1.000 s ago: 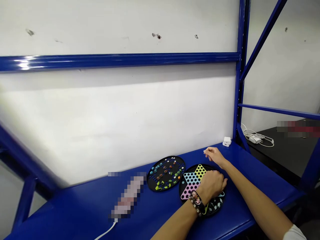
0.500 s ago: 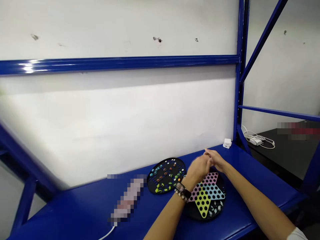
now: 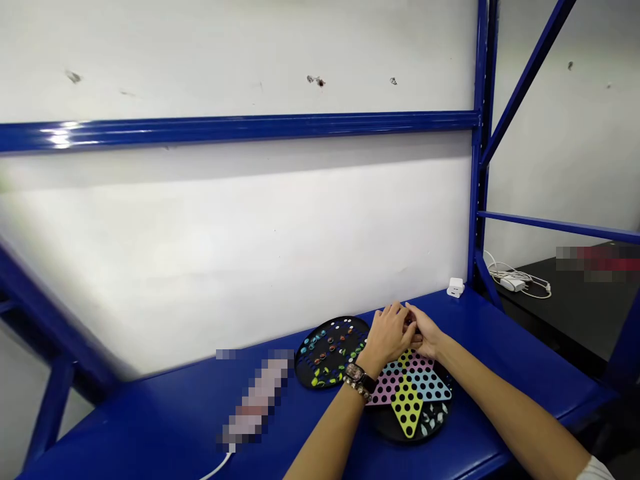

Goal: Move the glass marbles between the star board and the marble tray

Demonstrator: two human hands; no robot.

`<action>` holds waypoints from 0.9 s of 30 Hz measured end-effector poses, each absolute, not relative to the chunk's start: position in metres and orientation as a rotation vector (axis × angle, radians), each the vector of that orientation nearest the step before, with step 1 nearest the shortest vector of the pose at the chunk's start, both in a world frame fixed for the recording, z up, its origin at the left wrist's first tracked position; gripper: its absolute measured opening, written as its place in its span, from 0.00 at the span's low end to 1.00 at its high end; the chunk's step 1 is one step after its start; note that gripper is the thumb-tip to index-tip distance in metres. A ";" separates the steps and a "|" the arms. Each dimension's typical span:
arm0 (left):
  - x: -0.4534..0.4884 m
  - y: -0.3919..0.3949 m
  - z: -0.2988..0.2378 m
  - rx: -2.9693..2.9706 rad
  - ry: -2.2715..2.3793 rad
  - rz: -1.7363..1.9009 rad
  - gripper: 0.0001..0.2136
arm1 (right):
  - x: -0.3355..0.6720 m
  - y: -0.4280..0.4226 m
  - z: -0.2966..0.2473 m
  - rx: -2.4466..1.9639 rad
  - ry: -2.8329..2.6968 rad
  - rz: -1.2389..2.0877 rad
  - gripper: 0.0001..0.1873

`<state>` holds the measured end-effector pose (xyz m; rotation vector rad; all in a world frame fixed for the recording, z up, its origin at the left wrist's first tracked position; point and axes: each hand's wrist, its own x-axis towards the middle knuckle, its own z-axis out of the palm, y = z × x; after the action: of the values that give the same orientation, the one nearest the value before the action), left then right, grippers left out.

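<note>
My left hand [image 3: 386, 337], with a black watch and a beaded bracelet on its wrist, and my right hand [image 3: 425, 335] meet just above the far edge of the star-shaped board. A small dark-red marble [image 3: 409, 322] shows among the fingertips, and my right fingers seem to pinch it. The board is a Chinese checkers star board [image 3: 407, 393] with pink, blue and yellow points on a black round base. White pieces lie in its near black part. To the left, a round black tray [image 3: 330, 352] holds several coloured marbles.
Both boards lie on a blue steel shelf [image 3: 490, 327] against a white wall. A white plug adapter [image 3: 455, 288] stands at the far right. A pixelated object [image 3: 257, 397] with a white cable lies left. A charger [image 3: 513, 285] sits on a lower black table beyond the blue upright [image 3: 480, 167].
The star board has turned, its yellow point now facing me instead of the far right. My left hand has moved from the board to my right hand, and their fingers now meet.
</note>
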<state>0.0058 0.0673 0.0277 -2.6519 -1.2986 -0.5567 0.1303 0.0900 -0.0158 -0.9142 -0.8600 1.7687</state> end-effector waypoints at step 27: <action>-0.165 0.143 0.011 -2.334 -2.282 -0.085 0.08 | 0.142 0.089 -0.010 -0.829 -0.757 1.743 0.23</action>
<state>-0.1649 0.1427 0.0110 -2.3342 -2.2815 -0.0852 0.1421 0.0890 -0.0102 -0.8287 -0.7568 1.7429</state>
